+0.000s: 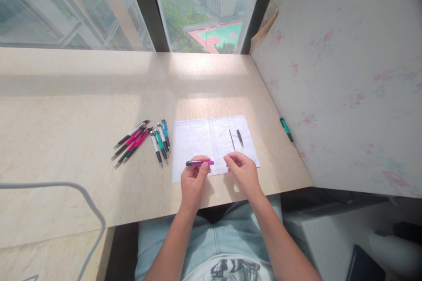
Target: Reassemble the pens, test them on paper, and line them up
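My left hand (195, 180) is closed around the pink barrel of a pen (199, 163), held level above the front of a white paper sheet (194, 140). The barrel's black clip end points left. To its right my right hand (243, 171) has thumb and forefinger pinched together; what is between them, if anything, is too small to make out. Just beyond these fingers a thin dark pen refill (232, 138) lies on the paper. Beside it rests a black pen grip section (240, 138) with a pointed tip, apart from both hands.
Left of the paper lie several pink and white pens (132, 144) and a second group of white, teal and blue pens (160, 141). A teal pen (286, 131) lies against the right wall. A grey cable (89, 199) crosses the table's front left.
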The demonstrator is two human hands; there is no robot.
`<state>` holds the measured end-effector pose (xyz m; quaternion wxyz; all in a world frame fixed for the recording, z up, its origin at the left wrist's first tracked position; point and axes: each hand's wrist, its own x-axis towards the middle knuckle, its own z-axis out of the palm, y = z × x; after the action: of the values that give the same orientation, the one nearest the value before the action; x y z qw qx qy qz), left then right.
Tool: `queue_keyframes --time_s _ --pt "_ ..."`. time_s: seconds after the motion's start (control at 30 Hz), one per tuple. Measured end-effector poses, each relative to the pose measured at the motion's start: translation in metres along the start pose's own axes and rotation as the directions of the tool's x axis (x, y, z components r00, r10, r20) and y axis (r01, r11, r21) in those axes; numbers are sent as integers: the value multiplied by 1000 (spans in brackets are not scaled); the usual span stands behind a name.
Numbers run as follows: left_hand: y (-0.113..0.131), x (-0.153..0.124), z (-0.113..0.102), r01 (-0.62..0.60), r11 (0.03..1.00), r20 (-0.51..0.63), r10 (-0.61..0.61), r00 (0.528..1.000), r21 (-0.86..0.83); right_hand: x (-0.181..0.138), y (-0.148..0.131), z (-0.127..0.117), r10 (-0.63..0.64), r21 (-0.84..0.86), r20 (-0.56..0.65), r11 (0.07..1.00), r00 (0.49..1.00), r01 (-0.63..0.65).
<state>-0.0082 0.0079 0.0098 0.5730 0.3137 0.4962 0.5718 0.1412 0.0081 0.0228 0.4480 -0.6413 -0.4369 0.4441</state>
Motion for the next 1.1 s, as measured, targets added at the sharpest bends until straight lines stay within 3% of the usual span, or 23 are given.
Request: queue_keyframes --time_s 0.13,0.3,0.47,0.6,0.77,1.1 --pt "-1 2 0 45 999 65 -43 997 -26 14 2 -11 -217 -289 -60 938 974 191" --pt "0 5 -2 53 998 102 -49 994 -40 37 2 -14 -345 -538 39 783 938 311" --pt "-2 6 -2 68 997 126 -64 990 -28 56 -6 -5 -333 -821 85 510 939 255" --pt "-3 6 -3 66 998 159 -65 985 1 64 -10 2 -314 -884 101 408 944 230" --pt "-5 6 -4 77 997 171 -78 982 7 70 -3 6 -283 -869 138 425 949 253" --pt "-8 5 -2 93 995 172 -87 981 -26 37 -9 -5 -391 -694 93 633 916 341"
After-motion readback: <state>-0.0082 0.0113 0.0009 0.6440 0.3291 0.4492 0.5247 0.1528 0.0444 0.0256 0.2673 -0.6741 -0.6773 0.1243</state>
